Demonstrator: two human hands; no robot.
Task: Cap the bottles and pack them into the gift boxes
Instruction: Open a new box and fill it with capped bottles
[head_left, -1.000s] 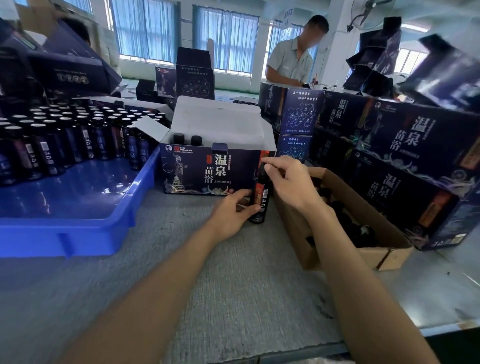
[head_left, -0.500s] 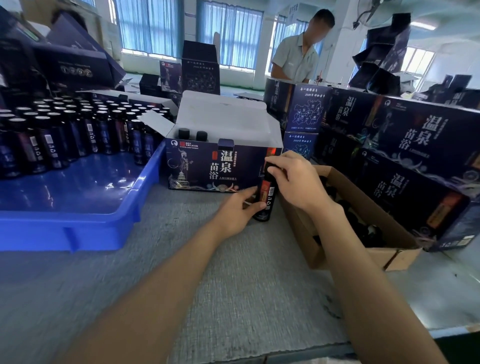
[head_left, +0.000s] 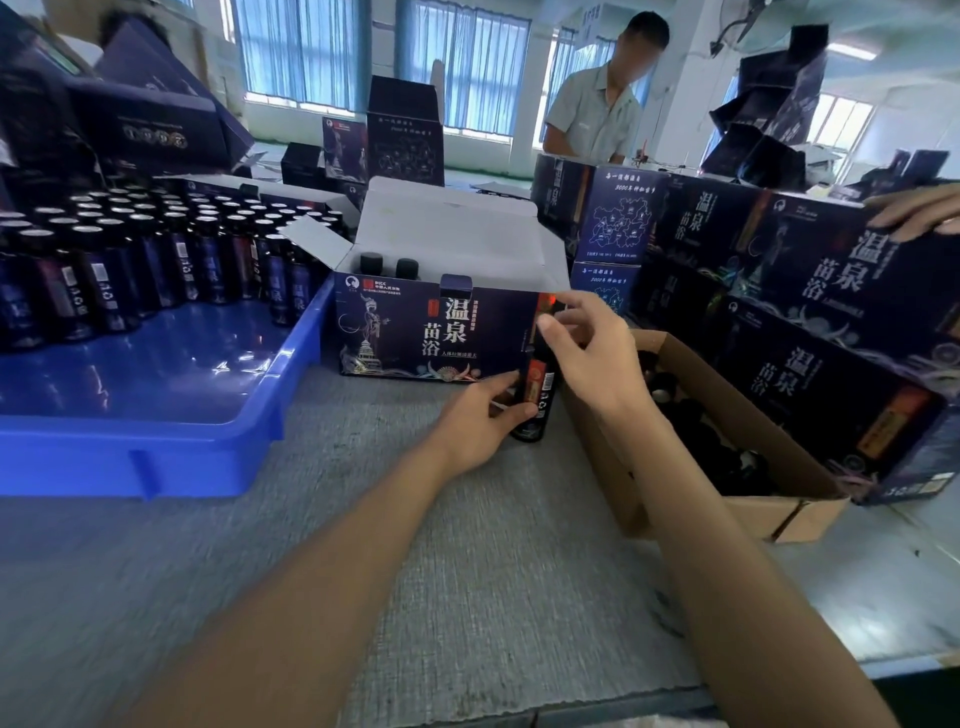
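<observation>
Head view. On the grey tabletop (head_left: 467, 571), just beside the front right corner of the open gift box (head_left: 431, 332): one dark bottle (head_left: 537, 400), upright. Gripped low on the label by the left hand (head_left: 483, 421), fingers and thumb curled round the body. Pinched at the top by the right hand (head_left: 597, 353), fingertips closed over the neck; cap hidden beneath them, so impossible to tell how far seated. Probably mid-capping.

To do it well: hold the base flat and clamp firmly with the left, to stop the body turning with the cap. Set the cap square to the neck and twist until snug. Then lift straight into the box, beside the two capped bottles (head_left: 387, 265) at its back left.

Presumably loose caps in the cardboard carton (head_left: 675, 478) to the right. Rows of pale-topped bottles in the blue tray (head_left: 208, 447) to the left.
</observation>
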